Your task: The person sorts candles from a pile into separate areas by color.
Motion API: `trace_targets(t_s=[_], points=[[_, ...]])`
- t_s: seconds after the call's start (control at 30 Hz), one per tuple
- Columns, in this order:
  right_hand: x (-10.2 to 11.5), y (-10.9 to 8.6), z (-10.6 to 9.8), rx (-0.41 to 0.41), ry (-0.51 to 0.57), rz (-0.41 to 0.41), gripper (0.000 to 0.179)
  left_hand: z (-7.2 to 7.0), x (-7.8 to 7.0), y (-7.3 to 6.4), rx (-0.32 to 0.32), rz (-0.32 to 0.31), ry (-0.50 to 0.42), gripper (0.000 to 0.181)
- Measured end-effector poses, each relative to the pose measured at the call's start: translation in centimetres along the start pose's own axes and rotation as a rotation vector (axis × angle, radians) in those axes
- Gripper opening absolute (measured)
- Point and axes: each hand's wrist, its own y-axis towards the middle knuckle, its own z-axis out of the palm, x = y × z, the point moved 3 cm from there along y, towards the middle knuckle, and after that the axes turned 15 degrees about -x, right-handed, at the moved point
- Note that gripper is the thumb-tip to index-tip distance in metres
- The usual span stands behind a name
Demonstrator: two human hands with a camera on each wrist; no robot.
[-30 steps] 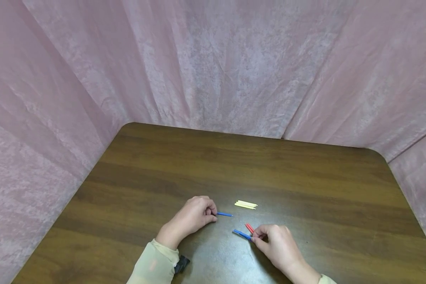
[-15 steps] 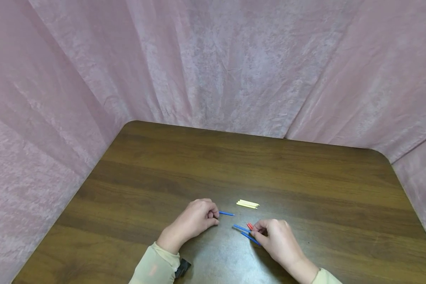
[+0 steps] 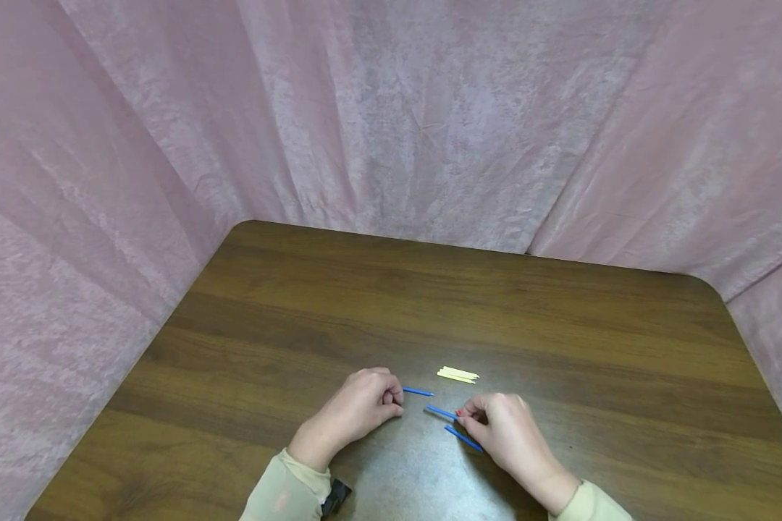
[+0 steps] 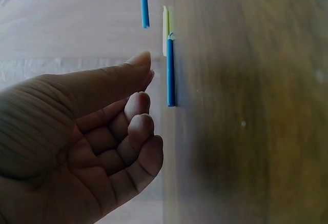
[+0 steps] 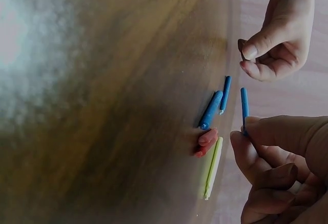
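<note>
Between thumb and forefinger, my right hand pinches a blue candle by one end, holding it above the table. Another blue candle lies on the wood, nearer to me. Past the fingertips of my left hand lies a third blue candle, with a small wick showing at one end. In the left wrist view that hand's fingers are loosely bent and nothing is between them. Red candles lie together on the table, mostly hidden by my right hand in the head view.
Several yellow candles lie side by side behind the blue ones. The brown wooden table has rounded far corners. Pink curtains hang around it. A dark object sits by the left sleeve.
My right hand has separated two blue candles it had together; one now lies on the table, the other has moved farther from me with the hand. The left hand has barely shifted.
</note>
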Motion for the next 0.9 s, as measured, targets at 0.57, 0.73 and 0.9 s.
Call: trace_targets(t_s=[0.57, 0.73, 0.9], points=[[0.2, 0.6, 0.8, 0.026, -0.004, 0.019, 0.021, 0.4, -0.7, -0.4, 0.023, 0.008, 0.004, 0.017], [0.5, 0.9, 1.2, 0.034, -0.013, -0.003, 0.02, 0.4, -0.8, -0.6, 0.024, -0.001, 0.008, 0.017], [0.7, 1.3, 1.6, 0.034, -0.029, -0.017, 0.02, 0.4, -0.9, -0.8, 0.032, -0.003, 0.015, 0.015]])
